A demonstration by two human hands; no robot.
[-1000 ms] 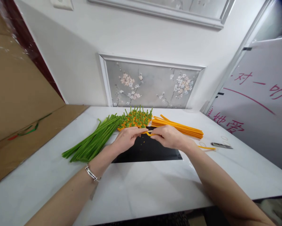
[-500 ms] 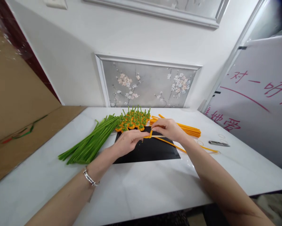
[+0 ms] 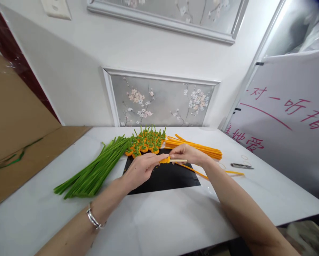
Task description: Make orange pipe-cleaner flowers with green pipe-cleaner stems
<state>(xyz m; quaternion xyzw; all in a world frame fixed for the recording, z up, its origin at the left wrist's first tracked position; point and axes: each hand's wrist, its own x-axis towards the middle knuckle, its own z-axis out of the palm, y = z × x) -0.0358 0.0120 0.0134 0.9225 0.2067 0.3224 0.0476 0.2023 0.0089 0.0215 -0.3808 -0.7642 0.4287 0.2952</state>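
Observation:
A thin pale wooden stick (image 3: pixel 179 160) is wrapped with a coiled orange pipe cleaner (image 3: pixel 165 160) near my left fingers. My left hand (image 3: pixel 142 167) is closed around the coiled end of the stick, which its fingers partly hide. At the coil's right side, the fingers of my right hand (image 3: pixel 185 153) are pinched together on the orange pipe cleaner. The stick's bare end points right, below my right hand. Both hands are above a black mat (image 3: pixel 163 177).
Small orange pumpkin shapes with green stems (image 3: pixel 148 140) crowd the mat's back edge. Green pipe cleaners (image 3: pixel 95 169) lie left, a bundle of orange pipe cleaners (image 3: pixel 199 147) right. Thread snips (image 3: pixel 242 166) rest farther right beside thin rings. A whiteboard (image 3: pixel 287 113) stands at the right.
The orange strand that stood up from the stick now lies wound against it. My right hand has come down closer to the coil. The whole view has shifted slightly.

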